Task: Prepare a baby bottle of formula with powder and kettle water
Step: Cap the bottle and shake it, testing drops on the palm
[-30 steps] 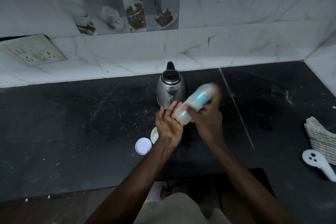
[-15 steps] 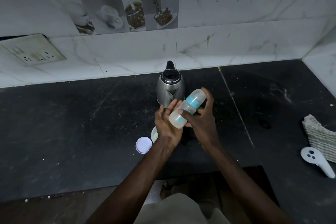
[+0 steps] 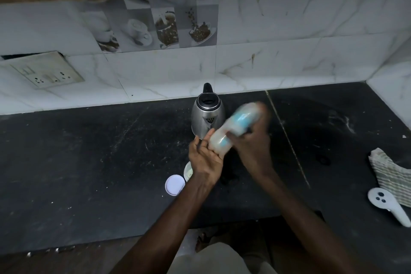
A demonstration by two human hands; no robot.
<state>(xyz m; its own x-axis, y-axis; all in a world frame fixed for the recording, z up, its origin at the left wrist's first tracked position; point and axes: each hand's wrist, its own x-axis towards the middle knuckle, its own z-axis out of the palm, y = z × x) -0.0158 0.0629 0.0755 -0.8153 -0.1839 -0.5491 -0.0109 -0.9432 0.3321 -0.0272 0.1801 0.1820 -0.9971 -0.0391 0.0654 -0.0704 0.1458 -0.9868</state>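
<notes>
My right hand [image 3: 253,142] grips a baby bottle [image 3: 233,128] with a blue collar and clear cap; it is tilted, cap up-right, and blurred by motion. Milky liquid fills its lower part. The bottle's base presses against the palm of my left hand [image 3: 205,158], whose fingers are straight. A steel kettle [image 3: 208,115] with a black handle stands just behind the hands. A white round lid [image 3: 175,184] lies on the dark counter [image 3: 89,162] by my left wrist, and the rim of a formula tin [image 3: 188,170] shows beside it, mostly hidden by my wrist.
A striped cloth [image 3: 389,173] and a white handheld controller [image 3: 388,206] lie at the counter's right. A wall socket plate [image 3: 44,72] sits on the marble backsplash at left. The counter's front edge runs below my forearms.
The bottle has swung up and to the right again and is blurred, after resting lower and sharp half a second ago. My left palm stays against its base.
</notes>
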